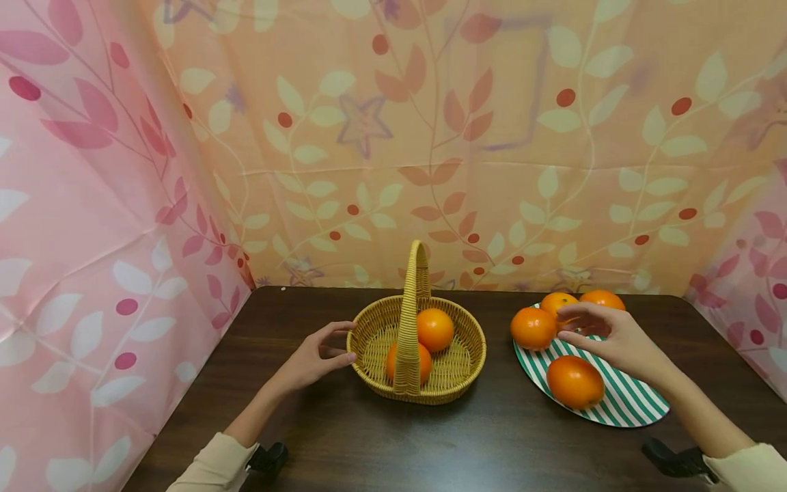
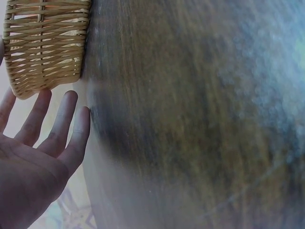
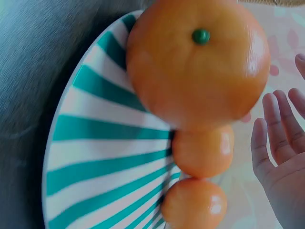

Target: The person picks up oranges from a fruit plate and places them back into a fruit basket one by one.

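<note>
A yellow wicker basket [image 1: 451,389] with a tall arched handle stands mid-table, holding two oranges [image 1: 435,329], one partly behind the handle. At its left side is my left hand [image 1: 310,359], thumb and fingertips at the rim. The left wrist view has those fingers nearly straight against the woven wall [image 2: 45,52]. Over a green-and-white striped plate [image 1: 639,408] hovers my right hand [image 1: 615,338], its fingers loosely bent beside the left-rear orange [image 1: 533,329]. Another orange [image 1: 575,382] lies nearer on the plate. In the right wrist view, the hand [image 3: 288,162] grips nothing.
Two more oranges, a left one [image 1: 556,304] and a right one [image 1: 602,299], sit at the plate's back, partly behind my right hand. The dark wooden table [image 1: 381,444] ends against patterned cloth [image 1: 369,191] at the back, with pink cloth [image 1: 92,273] at the left.
</note>
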The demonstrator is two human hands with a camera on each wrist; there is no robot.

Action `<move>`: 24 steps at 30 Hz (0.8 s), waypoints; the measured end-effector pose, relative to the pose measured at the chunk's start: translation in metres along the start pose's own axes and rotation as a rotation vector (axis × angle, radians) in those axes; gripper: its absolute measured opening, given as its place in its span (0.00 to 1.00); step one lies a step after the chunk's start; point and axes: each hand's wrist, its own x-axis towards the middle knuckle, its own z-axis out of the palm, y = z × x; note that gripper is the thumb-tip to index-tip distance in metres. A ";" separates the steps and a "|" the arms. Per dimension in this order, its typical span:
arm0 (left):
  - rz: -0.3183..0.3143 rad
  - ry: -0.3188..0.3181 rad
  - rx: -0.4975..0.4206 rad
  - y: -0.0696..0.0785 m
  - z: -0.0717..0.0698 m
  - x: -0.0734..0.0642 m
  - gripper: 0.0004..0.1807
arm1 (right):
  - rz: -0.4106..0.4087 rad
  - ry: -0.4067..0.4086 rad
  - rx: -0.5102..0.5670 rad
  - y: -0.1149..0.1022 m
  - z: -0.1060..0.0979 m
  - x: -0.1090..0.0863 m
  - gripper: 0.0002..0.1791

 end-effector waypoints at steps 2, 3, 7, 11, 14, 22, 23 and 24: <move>0.000 0.000 0.004 -0.001 0.000 0.000 0.32 | 0.008 0.004 -0.013 0.003 -0.003 -0.004 0.20; -0.002 0.002 0.004 -0.001 0.000 0.000 0.32 | 0.012 0.004 -0.019 0.004 -0.004 -0.006 0.20; -0.003 0.002 -0.001 -0.002 0.000 0.000 0.32 | 0.039 0.002 -0.032 0.009 -0.007 -0.013 0.19; -0.002 0.000 -0.001 -0.001 0.000 0.000 0.32 | 0.062 -0.017 0.000 0.014 -0.010 -0.023 0.19; -0.004 0.001 0.002 -0.001 0.000 0.000 0.32 | 0.064 -0.047 0.029 0.018 -0.011 -0.029 0.20; -0.001 0.002 0.004 -0.002 0.000 0.000 0.32 | 0.024 -0.170 0.075 0.025 -0.013 -0.042 0.29; -0.001 0.001 0.003 -0.002 0.000 0.000 0.32 | 0.022 -0.188 0.084 0.026 -0.012 -0.043 0.30; 0.001 0.000 0.002 -0.002 0.000 0.000 0.32 | 0.024 -0.205 0.093 0.026 -0.012 -0.045 0.32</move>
